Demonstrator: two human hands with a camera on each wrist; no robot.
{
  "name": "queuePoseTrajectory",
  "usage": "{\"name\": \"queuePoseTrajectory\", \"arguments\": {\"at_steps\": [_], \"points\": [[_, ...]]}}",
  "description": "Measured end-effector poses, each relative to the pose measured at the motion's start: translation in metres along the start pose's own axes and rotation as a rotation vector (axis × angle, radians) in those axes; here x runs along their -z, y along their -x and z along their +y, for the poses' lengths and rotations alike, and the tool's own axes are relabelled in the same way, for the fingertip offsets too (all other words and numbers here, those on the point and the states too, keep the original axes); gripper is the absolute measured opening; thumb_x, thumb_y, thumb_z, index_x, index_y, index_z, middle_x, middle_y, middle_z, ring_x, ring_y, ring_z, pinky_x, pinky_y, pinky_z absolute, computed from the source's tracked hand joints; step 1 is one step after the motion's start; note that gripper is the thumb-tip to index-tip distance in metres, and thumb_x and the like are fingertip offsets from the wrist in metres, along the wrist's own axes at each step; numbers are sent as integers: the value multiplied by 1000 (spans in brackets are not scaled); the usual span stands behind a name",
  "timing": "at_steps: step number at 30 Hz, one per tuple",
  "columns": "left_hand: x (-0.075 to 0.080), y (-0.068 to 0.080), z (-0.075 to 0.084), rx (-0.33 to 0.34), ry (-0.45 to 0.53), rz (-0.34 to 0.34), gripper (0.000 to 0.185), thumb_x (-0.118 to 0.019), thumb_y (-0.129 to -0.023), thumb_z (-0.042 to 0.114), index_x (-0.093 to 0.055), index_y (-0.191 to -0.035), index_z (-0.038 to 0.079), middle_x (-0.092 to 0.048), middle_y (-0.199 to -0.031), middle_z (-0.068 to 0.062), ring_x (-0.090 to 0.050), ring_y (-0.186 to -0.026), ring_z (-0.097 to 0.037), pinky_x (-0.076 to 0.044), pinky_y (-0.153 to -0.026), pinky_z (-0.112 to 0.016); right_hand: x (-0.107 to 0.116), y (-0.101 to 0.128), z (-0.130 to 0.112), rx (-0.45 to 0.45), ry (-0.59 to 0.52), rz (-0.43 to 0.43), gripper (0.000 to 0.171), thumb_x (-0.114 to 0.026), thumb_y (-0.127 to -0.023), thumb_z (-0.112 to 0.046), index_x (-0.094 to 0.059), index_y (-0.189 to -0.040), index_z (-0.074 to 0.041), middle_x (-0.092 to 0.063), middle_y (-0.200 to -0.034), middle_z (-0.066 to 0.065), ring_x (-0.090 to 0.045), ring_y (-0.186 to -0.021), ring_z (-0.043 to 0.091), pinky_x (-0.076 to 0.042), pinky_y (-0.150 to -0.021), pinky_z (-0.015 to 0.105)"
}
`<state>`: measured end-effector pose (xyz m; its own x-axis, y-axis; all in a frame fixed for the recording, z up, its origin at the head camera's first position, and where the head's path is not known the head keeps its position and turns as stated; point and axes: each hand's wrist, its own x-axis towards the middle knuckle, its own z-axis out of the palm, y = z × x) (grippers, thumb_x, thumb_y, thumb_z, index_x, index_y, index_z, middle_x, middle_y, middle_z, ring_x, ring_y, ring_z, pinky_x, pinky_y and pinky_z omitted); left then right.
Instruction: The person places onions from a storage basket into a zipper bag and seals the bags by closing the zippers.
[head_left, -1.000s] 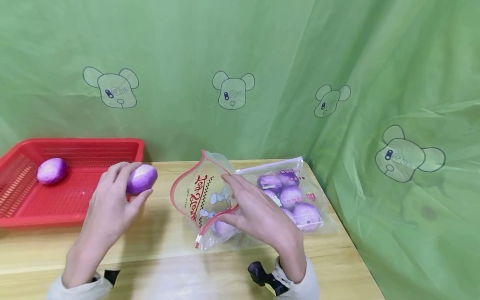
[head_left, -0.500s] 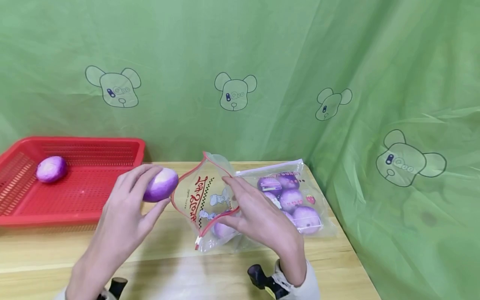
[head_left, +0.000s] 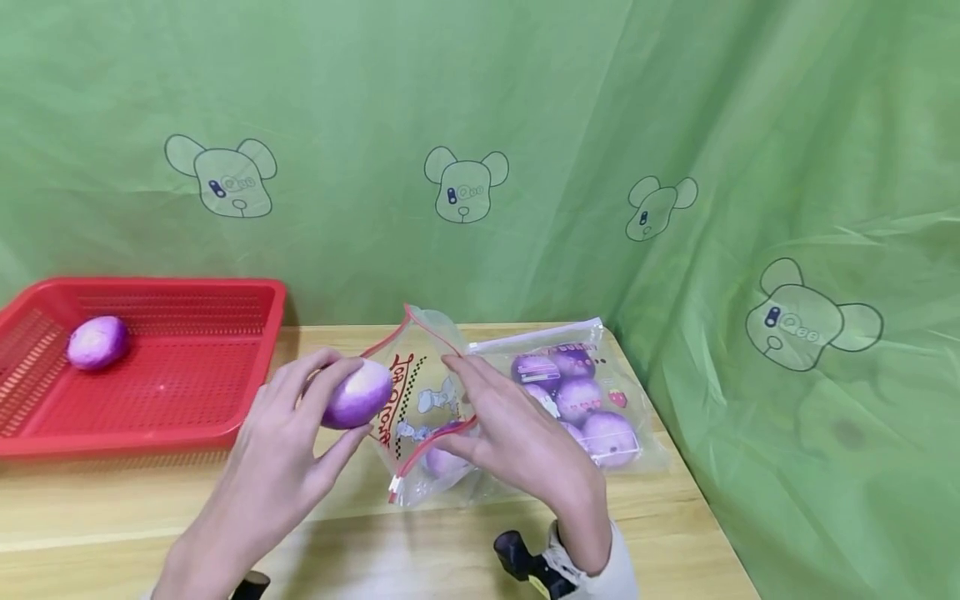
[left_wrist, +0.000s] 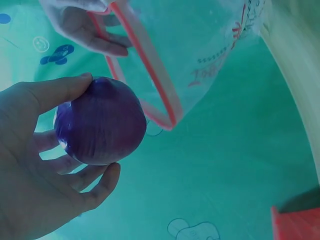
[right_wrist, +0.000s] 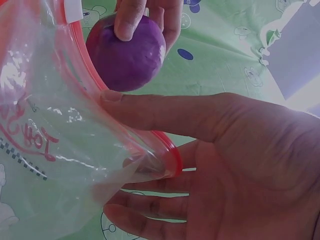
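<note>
My left hand point(head_left: 277, 458) grips a round purple onion point(head_left: 363, 396) between thumb and fingers. In the head view the onion overlaps the left side of a clear zip bag point(head_left: 423, 379) with a red zip edge and red lettering. The right wrist view shows the onion point(right_wrist: 127, 57) beside the red rim, still outside the bag. My right hand point(head_left: 525, 437) holds that bag's mouth spread, thumb on one red edge point(right_wrist: 90, 70) and fingers at the other side. Another onion point(head_left: 442, 461) shows low in this bag.
A red basket point(head_left: 172, 433) stands at the left with one onion point(head_left: 97, 342) in it. To the right lies a second clear bag point(head_left: 633, 400) holding several onions. Green printed cloth point(head_left: 360, 125) hangs behind the wooden table point(head_left: 405, 554) and at its right.
My left hand has carried the onion rightward from the basket's edge to the bag's mouth. The right hand and the bag have stayed nearly still.
</note>
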<state>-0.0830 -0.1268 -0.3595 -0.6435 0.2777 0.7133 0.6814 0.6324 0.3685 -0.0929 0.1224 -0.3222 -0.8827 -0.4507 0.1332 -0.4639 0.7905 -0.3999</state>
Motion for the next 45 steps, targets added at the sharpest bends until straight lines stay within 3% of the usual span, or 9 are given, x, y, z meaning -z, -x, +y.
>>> {"name": "queuePoseTrajectory", "arguments": {"at_steps": [13, 21, 25, 30, 35, 41, 45], "points": [[-13, 1, 3, -46, -28, -34, 62, -79, -76, 4, -57, -134, 8, -55, -136, -11, -47, -125, -33, -36, -80, -43, -1, -1, -4, -2, 6, -8, 91, -83, -81, -31, -34, -154, -9, -35, -159, 6, -36, -143, 17, -35, -114, 34], [-23, 3, 8, -41, 53, -105, 65, -80, -82, 15, -53, -141, 12, -51, -142, -9, -48, -125, -29, -40, -98, -49, -1, 2, -4, 14, 9, -3, 92, -83, -81, -32, -32, -155, -12, -36, -158, 4, -44, -137, 16, -39, -110, 31], [-26, 4, 9, -26, 45, -156, 70, -81, -82, 18, -50, -145, 19, -46, -146, -6, -46, -131, -25, -42, -98, -49, 0, 3, -4, 31, 7, -3, 95, -82, -82, -32, -28, -157, -17, -34, -159, 2, -44, -137, 14, -39, -111, 31], [-29, 5, 8, -5, 39, -216, 70, -80, -84, 19, -48, -146, 22, -46, -145, -5, -46, -131, -21, -44, -99, -49, 2, 4, -5, 66, -24, 3, 103, -82, -82, -29, -14, -160, -30, -32, -160, 0, -58, -110, 8, -49, -100, 29], [-31, 8, 5, 3, 20, -259, 67, -80, -84, 20, -49, -144, 20, -49, -142, -6, -49, -128, -22, -45, -99, -50, 4, 4, -5, 93, -50, 8, 106, -82, -82, -27, -10, -159, -34, -33, -160, -2, -59, -93, 7, -53, -88, 27], [-34, 9, 2, 3, 8, -300, 64, -81, -84, 21, -51, -140, 20, -48, -141, -6, -51, -126, -23, -49, -100, -49, 5, 6, -5, 52, -13, -4, 99, -82, -83, -29, -20, -160, -24, -39, -157, 3, -60, -95, 8, -52, -93, 28], [-35, 10, 1, -21, -4, -314, 62, -82, -83, 20, -53, -138, 18, -48, -143, -7, -51, -127, -25, -49, -100, -48, 5, 7, -5, 27, 24, -11, 94, -81, -84, -30, -25, -159, -19, -37, -158, 5, -57, -117, 13, -44, -107, 32]]}}
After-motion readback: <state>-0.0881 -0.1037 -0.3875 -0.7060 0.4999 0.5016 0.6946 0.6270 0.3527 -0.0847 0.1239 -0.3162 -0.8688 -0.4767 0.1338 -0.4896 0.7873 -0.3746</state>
